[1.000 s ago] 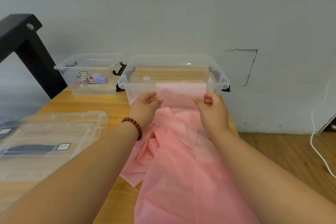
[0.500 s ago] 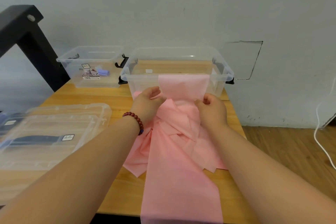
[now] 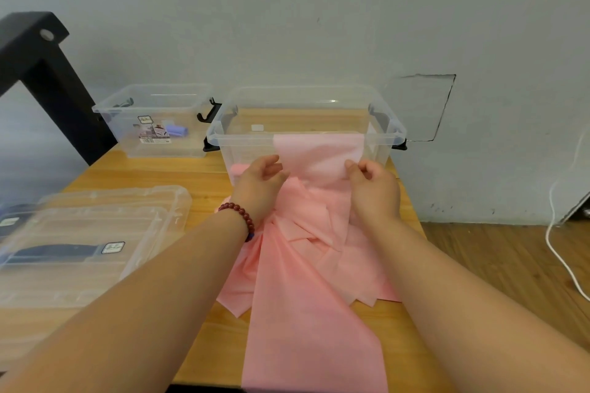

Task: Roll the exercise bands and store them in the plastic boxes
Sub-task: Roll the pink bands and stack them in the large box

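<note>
Head view shows the left hand and right hand pinching the far end of the pink band, heaped on the table against the clear box; it looks light, limp and best gripped at its side edges.

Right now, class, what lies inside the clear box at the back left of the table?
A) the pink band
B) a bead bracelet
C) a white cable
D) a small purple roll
D: a small purple roll lies inside the back-left box, while the pink band is spread on the table in front of the other box.
</note>
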